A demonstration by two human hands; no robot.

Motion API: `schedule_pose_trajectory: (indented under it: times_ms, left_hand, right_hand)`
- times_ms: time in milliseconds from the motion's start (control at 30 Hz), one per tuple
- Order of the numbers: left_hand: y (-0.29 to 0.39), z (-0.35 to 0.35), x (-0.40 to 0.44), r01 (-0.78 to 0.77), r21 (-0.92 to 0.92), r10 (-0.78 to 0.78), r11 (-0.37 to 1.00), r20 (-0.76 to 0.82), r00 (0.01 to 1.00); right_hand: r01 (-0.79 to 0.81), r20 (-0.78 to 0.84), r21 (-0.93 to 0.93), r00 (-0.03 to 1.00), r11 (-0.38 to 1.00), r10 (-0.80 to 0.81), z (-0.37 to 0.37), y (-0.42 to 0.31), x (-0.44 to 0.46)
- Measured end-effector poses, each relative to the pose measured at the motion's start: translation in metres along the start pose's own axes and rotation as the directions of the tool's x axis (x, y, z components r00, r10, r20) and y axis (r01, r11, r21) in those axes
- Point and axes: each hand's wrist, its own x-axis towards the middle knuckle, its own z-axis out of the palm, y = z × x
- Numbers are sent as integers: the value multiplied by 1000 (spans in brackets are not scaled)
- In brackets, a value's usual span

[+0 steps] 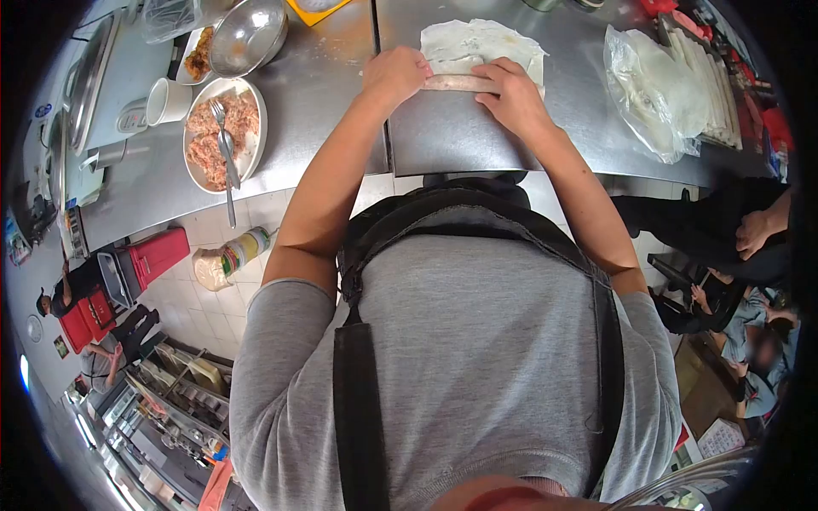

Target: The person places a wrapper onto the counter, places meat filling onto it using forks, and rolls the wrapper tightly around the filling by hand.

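Observation:
On the steel table in front of me, a pale rolled wrapper lies across the near edge of several thin white sheets. My left hand is closed, its fingertips pinching the roll's left end. Bent over the right part of the roll is my right hand, thumb on the near side and fingers on top. What the roll contains is hidden. To the left stands a white oval bowl of raw minced meat, with a fork and a spoon resting in it.
Beyond the bowl are a white cup, a metal bowl and a dish of brown food. At the right, a plastic bag lies beside long pale rolls. Another person's hand shows at the right.

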Motion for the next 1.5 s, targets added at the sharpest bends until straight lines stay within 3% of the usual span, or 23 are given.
schedule_pose_trajectory:
  times_ms: [200, 267, 367, 467, 600, 700, 800, 900, 1100, 1500]
  left_hand:
    - [-6, -5, -3, -19, -113, 19, 993, 1, 1000]
    - [-15, -6, -3, -64, -106, 59, 992, -50, 997]
    - [-28, -2, -16, -350, -9, 317, 937, -400, 860]
    - [-21, -5, -32, -561, -181, 486, 808, -336, 807]
    - [-18, 5, -34, -561, -186, 515, 807, -244, 821]
    - [-21, 7, -29, -521, -200, 481, 830, -218, 849]
    - [-24, 4, -26, -547, -188, 507, 816, -223, 833]
    - [-29, 3, -24, -554, -184, 516, 812, -220, 828]
    - [-30, 2, -23, -517, -208, 481, 830, -202, 853]
    - [-32, 5, -22, -496, -286, 456, 820, -200, 868]
  right_hand:
    - [-16, 68, -29, 998, 999, 18, 6, 1, 5]
    - [7, 2, -27, 1000, 1000, -7, 8, -1, 5]
    - [24, -35, -29, 999, 999, -25, 13, -4, 5]
    - [18, -19, -26, 1000, 1000, -18, 18, 0, 5]
    - [8, -13, -28, 1000, 1000, -8, 16, -3, 5]
    - [57, -155, -11, 986, 998, -58, 23, -6, 4]
    - [49, -19, -36, 999, 998, -50, 24, -5, 5]
    - [40, 13, -53, 999, 998, -40, 21, -6, 6]
    - [-19, 5, -108, 1000, 994, 20, 28, -20, 14]
    - [20, -6, -91, 1000, 996, -21, 34, -16, 16]
